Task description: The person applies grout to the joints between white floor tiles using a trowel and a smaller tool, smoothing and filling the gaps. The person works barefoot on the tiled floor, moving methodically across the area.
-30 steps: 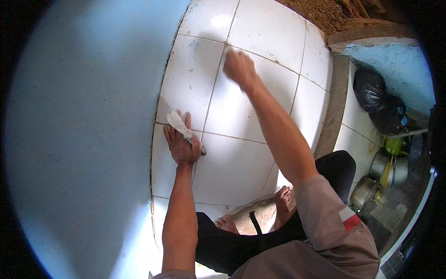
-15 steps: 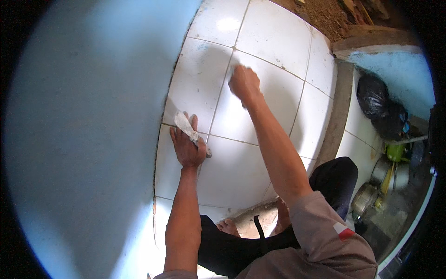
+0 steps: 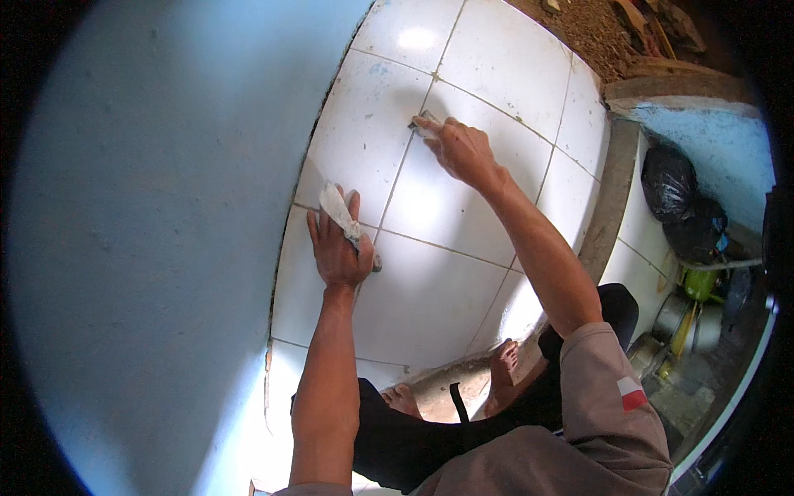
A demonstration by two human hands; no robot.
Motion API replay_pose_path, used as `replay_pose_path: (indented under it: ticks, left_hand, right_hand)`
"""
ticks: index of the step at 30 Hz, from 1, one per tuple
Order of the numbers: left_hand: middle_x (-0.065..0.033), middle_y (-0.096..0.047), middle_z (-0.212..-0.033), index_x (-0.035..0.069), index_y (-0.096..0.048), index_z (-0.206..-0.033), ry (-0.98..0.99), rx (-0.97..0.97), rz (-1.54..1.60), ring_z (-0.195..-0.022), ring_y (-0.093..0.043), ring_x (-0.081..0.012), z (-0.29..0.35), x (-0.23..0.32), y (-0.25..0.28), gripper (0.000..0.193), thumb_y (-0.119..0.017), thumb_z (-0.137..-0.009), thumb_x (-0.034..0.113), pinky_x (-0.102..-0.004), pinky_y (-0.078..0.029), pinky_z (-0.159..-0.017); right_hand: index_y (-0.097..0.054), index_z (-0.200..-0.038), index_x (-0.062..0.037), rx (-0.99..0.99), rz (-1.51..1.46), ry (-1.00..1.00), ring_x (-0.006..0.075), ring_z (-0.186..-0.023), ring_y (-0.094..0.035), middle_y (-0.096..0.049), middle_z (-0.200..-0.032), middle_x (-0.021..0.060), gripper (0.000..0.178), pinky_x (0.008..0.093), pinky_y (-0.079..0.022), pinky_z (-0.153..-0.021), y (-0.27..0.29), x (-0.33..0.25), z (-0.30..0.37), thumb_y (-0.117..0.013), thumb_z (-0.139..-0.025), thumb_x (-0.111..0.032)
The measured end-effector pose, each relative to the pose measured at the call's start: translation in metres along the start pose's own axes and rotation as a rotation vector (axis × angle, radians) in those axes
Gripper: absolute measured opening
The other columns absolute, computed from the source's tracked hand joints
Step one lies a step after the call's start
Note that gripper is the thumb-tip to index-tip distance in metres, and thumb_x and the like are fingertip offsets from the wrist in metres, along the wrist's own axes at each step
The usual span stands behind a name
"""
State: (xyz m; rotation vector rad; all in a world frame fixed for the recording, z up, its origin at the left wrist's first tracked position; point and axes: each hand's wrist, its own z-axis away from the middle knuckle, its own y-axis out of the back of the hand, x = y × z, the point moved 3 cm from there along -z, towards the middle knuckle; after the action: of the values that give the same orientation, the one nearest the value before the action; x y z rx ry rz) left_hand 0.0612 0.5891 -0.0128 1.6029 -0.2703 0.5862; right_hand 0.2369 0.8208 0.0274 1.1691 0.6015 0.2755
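White square floor tiles [image 3: 430, 298] with thin joints lie under both hands. My left hand [image 3: 336, 258] leans on them close to the blue wall, fingers spread. A putty knife with a whitish, smeared blade [image 3: 335, 205] is held across its back-and-thumb side, the short handle sticking out beside the thumb. Farther ahead, my right hand [image 3: 465, 155] is closed on a small flat grey-white piece [image 3: 425, 124]. It presses this piece to the tile at a joint, index finger stretched along it. The exact kind of the piece cannot be made out.
A blue wall [image 3: 165, 207] rises along the left. To the right, a raised bare sill [image 3: 610, 190] borders the tiles. Beyond it are black plastic bags [image 3: 670, 182], a green container [image 3: 701, 283] and metal pots [image 3: 707, 326]. Brown earth and wood [image 3: 595, 33] lie at the far right.
My right hand has shifted slightly right and turned, so the flat piece now shows under its fingers. The left hand stays on the tile with the putty knife. The view has shifted slightly.
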Motion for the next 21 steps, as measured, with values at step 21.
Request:
replay_pose_path:
  ticks: [21]
  left_hand:
    - [-0.0162,-0.034,-0.165,0.016,-0.043,-0.158,0.045,-0.058,-0.048,-0.156,-0.022,-0.0404,0.0,0.001,0.0,0.071,-0.039,-0.092,0.039,-0.0628,-0.009,-0.126]
  right_hand:
    - [-0.074,-0.112,-0.0072,-0.02,0.259,0.14,0.0277,-0.085,-0.077,-0.077,-0.096,0.0165,0.021,0.0438,-0.064,-0.076,0.041,0.032,-0.088,-0.07,-0.095,-0.019]
